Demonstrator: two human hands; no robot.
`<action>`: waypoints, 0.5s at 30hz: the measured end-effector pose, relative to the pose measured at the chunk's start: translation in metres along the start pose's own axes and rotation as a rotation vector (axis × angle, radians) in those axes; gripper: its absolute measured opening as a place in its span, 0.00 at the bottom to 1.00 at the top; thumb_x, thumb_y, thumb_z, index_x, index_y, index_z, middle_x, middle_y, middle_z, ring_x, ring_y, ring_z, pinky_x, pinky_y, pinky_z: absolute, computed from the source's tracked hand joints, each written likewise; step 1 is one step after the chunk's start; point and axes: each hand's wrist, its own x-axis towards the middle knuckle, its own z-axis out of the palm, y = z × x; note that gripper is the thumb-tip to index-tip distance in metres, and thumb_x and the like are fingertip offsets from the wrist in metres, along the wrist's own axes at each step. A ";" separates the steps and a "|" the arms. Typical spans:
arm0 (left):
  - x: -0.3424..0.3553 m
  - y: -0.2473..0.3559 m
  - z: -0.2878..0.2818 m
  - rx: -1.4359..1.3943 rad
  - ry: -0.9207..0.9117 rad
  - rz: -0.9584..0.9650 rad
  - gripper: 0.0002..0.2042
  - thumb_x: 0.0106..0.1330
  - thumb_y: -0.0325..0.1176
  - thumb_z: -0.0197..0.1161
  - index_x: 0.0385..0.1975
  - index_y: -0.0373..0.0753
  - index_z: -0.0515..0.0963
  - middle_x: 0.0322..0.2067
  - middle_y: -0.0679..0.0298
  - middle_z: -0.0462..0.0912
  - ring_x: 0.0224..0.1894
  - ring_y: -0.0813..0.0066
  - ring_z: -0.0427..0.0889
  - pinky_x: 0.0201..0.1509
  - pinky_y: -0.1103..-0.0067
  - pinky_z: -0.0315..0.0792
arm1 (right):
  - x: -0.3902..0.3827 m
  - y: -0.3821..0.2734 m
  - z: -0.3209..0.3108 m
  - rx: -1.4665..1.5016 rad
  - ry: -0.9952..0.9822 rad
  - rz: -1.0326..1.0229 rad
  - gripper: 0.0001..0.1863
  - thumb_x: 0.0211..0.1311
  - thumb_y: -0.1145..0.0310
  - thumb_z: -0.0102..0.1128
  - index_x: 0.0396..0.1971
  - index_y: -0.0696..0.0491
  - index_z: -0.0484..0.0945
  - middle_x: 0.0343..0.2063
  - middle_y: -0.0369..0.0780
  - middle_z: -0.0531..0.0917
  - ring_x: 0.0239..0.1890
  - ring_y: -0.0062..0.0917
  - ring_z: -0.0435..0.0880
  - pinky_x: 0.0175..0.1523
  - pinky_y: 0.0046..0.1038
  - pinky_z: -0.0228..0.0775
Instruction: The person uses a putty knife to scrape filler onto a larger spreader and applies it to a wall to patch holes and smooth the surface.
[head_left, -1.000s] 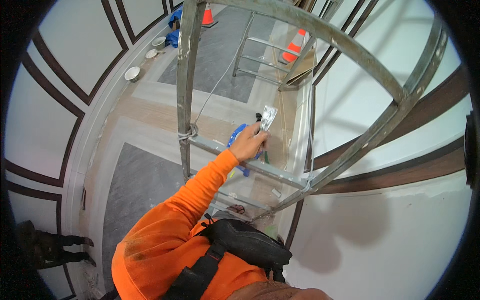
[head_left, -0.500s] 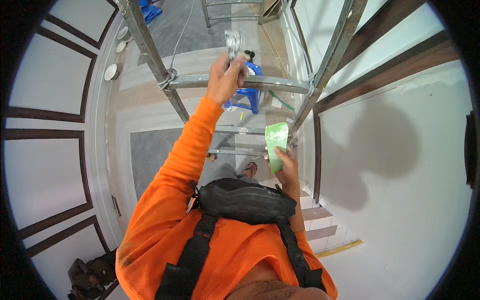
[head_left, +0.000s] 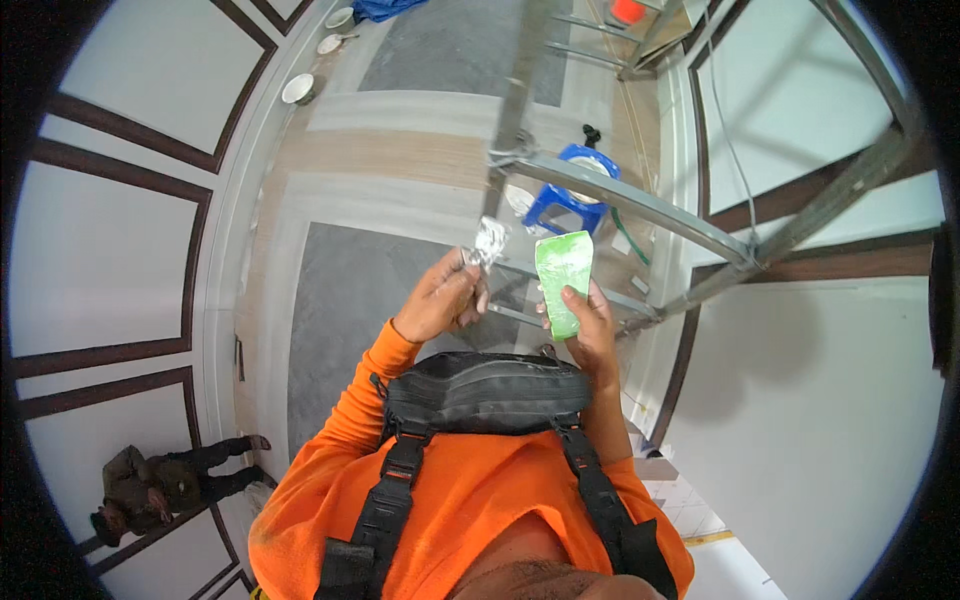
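Closed around a putty knife (head_left: 489, 243), my left hand (head_left: 442, 296) is in front of my waist bag. White paste smears the blade, which points up and away from me. To its right, my right hand (head_left: 592, 325) grips a green flat piece (head_left: 565, 275) with whitish residue on it, thumb across its face; its exact kind I cannot tell. The blade and the green piece are a small gap apart. Beyond both hands is a metal ladder (head_left: 640, 205) with cord tied around its rung ends.
A blue stool (head_left: 566, 208) with a round white thing on it stands beyond the ladder rung. White bowls (head_left: 298, 89) line the left wall. Another person (head_left: 160, 488) is at the lower left. A white wall (head_left: 800, 380) rises close on my right.
My left hand has drawn back from above the ladder rung toward my body, bringing the putty knife beside the green piece. The view has turned, so the ladder appears farther right.
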 end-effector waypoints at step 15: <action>-0.012 0.093 -0.315 -0.093 -0.098 -0.153 0.08 0.79 0.33 0.50 0.42 0.35 0.73 0.24 0.63 0.80 0.12 0.81 0.70 0.14 0.84 0.63 | 0.163 0.173 0.281 -0.263 0.127 -0.199 0.16 0.74 0.67 0.55 0.55 0.61 0.74 0.44 0.43 0.84 0.42 0.26 0.86 0.42 0.28 0.81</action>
